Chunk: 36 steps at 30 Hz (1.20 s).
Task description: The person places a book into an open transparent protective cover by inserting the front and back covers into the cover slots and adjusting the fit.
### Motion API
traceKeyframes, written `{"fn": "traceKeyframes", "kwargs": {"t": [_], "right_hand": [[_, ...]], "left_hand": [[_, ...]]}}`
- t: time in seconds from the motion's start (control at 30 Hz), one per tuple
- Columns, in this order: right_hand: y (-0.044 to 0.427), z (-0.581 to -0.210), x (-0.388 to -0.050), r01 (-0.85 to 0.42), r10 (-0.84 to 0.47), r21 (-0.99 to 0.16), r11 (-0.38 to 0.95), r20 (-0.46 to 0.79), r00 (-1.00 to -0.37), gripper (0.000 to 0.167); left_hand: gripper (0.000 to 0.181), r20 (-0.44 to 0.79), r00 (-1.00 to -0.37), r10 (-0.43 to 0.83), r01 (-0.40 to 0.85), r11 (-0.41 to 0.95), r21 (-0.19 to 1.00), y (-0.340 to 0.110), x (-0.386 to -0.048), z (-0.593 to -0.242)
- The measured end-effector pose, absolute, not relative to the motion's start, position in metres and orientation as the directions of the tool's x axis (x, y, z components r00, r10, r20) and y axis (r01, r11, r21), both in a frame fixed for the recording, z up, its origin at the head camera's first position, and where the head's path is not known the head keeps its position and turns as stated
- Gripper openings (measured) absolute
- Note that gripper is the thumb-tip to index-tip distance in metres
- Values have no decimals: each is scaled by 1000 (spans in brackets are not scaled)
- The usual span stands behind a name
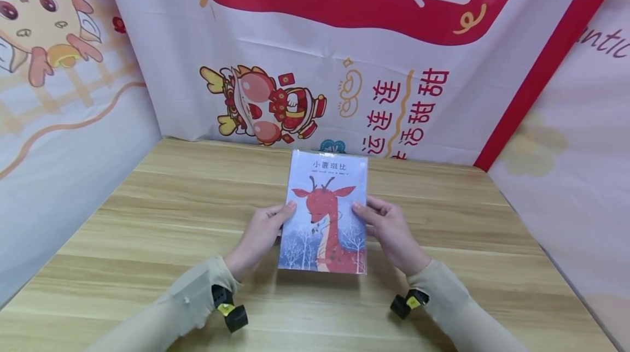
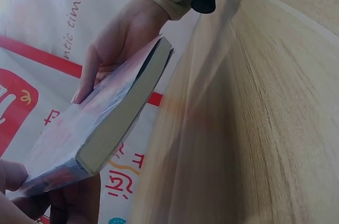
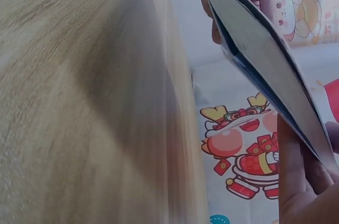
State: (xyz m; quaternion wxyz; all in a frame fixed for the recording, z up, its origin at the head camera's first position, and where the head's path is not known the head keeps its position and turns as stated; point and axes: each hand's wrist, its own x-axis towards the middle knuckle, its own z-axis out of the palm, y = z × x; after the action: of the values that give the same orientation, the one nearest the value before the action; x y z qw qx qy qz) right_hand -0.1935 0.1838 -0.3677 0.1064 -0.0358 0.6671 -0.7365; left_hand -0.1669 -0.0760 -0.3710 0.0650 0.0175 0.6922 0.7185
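Note:
A paperback-sized book (image 1: 322,221) with a red deer on a pale blue cover is held up above the wooden table, its cover facing the head camera. On its left edge, my left hand (image 1: 261,234) grips it with the thumb on the front and the fingers behind, mostly hidden. My right hand (image 1: 392,232) holds the opposite edge the same way. In the left wrist view the thick page block of the book (image 2: 124,113) shows, tilted and apart from the tabletop. The right wrist view shows the page edges of the book (image 3: 265,54) between both hands.
The wood-grain table (image 1: 172,221) reaches back to a white and red printed cloth (image 1: 305,40) hanging behind it. More printed cloth (image 1: 64,111) stands along the left side and pale cloth (image 1: 566,166) along the right. Each wrist carries a small black camera (image 1: 236,317).

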Motion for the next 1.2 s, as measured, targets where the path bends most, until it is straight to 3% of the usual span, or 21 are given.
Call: {"fn": "traceKeyframes", "kwargs": {"t": [0.73, 1.2], "right_hand": [[183, -375, -195, 119, -166, -992, -34, -112, -980, 39], [184, -377, -200, 210, -138, -977, 26, -212, -967, 39]], "left_hand": [[34, -90, -992, 87, -77, 144, 987, -80, -172, -376], [21, -65, -996, 62, -50, 221, 974, -84, -177, -384]]}}
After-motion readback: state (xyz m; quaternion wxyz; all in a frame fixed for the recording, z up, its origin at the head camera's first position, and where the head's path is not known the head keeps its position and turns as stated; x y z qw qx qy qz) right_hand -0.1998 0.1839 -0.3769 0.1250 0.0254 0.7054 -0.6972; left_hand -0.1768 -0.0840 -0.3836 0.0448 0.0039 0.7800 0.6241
